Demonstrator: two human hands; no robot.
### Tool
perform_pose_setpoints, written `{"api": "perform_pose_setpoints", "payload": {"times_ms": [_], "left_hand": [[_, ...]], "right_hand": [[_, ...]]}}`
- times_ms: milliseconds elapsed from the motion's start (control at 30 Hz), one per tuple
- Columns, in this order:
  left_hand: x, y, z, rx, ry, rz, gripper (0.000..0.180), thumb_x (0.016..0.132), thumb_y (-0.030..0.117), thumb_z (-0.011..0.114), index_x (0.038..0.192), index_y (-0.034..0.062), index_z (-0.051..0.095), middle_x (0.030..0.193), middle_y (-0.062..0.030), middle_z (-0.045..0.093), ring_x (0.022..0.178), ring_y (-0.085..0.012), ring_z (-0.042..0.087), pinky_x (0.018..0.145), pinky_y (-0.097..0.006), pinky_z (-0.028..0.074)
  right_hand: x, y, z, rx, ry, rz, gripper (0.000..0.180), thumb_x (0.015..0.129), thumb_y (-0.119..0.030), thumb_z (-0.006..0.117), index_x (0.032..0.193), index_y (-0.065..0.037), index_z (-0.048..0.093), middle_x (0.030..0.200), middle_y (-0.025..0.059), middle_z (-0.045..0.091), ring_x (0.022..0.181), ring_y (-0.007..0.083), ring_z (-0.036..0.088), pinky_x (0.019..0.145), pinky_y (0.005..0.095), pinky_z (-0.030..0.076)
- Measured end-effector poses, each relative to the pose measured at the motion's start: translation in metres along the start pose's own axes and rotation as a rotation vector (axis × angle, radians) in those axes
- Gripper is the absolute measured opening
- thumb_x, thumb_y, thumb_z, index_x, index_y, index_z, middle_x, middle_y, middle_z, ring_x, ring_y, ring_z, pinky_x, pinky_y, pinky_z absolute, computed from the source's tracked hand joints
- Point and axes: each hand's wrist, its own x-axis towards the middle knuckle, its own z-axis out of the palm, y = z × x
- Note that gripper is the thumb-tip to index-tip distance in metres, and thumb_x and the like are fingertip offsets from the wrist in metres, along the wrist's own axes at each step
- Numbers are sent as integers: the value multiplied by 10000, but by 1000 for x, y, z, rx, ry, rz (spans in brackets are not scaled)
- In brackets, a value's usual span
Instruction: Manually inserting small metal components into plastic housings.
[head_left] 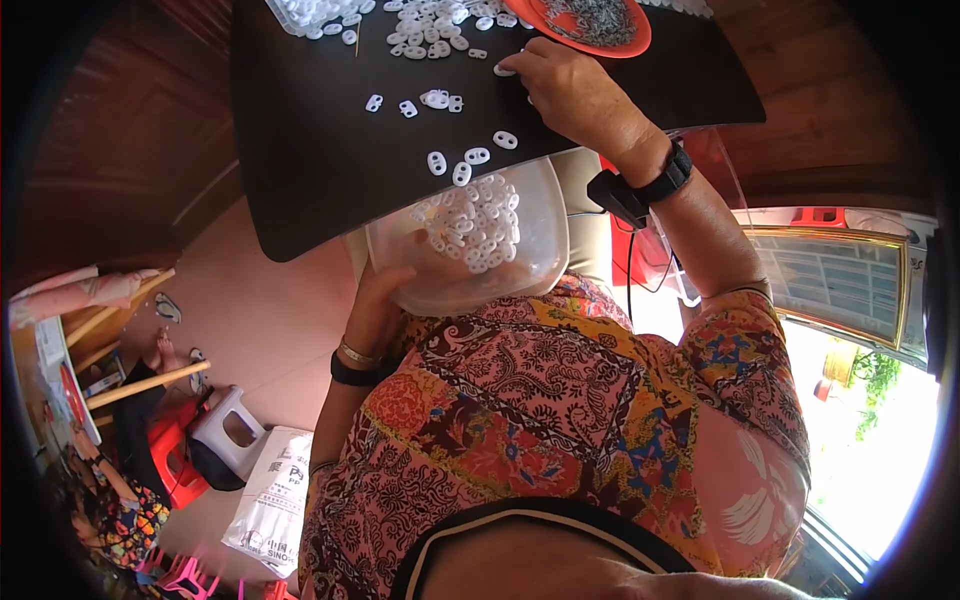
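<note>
My left hand is wrapped round the left side of a translucent plastic tub, which it holds tilted below the table's near edge. Inside the tub lies a heap of small white oval pieces with two holes each. Over the dark table, my right hand has thumb and finger closed on one white two-hole piece. Several loose white pieces are scattered near the edge by the tub, and a small cluster sits farther in. Part of the left hand's fingers are behind the tub.
At the far side are a pile of white pieces, a filled clear container and an orange-red plate of greyish bits. A thin stick lies nearby. On the floor at left stand a grey stool and a white sack; another person sits beyond.
</note>
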Motion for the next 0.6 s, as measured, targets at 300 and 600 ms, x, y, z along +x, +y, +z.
{"api": "perform_pose_setpoints", "payload": {"times_ms": [300,600], "left_hand": [[0,3,2,-11,-37,33,623,801,123,551,1368,-19,335,1345,-149,448,1230,-269,448,1050,-378,359],[-1,5,6,-37,-29,10,581,816,88,536,1352,-41,352,1335,-149,463,1209,-270,485,1035,-387,387]], "right_hand": [[-12,-48,-4,205,-11,-86,234,747,69,563,954,-27,614,858,106,569,760,294,611,658,365,521],[-11,-72,-13,322,-99,-195,159,764,10,603,914,-37,625,812,93,564,749,276,610,640,362,510]]}}
